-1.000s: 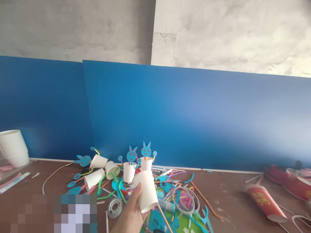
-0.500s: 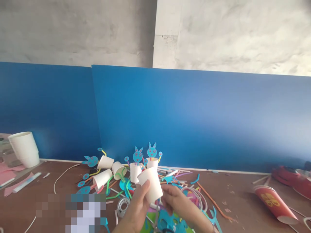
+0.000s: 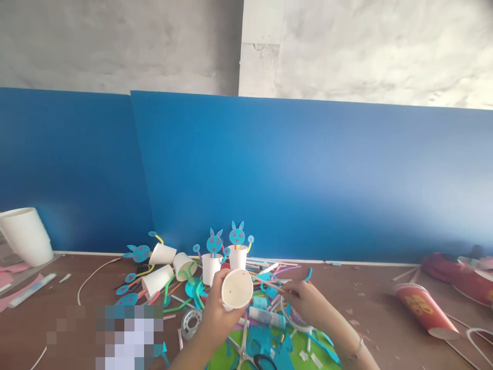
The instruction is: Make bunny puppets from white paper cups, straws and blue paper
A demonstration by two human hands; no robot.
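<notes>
My left hand is closed round a white paper cup. The cup's open mouth is turned towards me, and small dark spots show inside. Between the fingers of my right hand is a thin brown stick, pointing left to the cup's rim; whether its tip touches the cup I cannot tell. Just behind stand two white cups with blue rabbit heads, the left rabbit cup and the right rabbit cup. Scissors lie open below my hands, by a glue tube.
Tipped cups with straw arms and a tape roll lie to the left. Blue paper scraps and straws clutter the middle. Stacked white cups stand far left; a red cup lies right. A blue partition rises behind.
The cup in my left hand has turned, bringing its mouth to face me. My right hand has moved right and up, away from the cup, and the stick now shows in it.
</notes>
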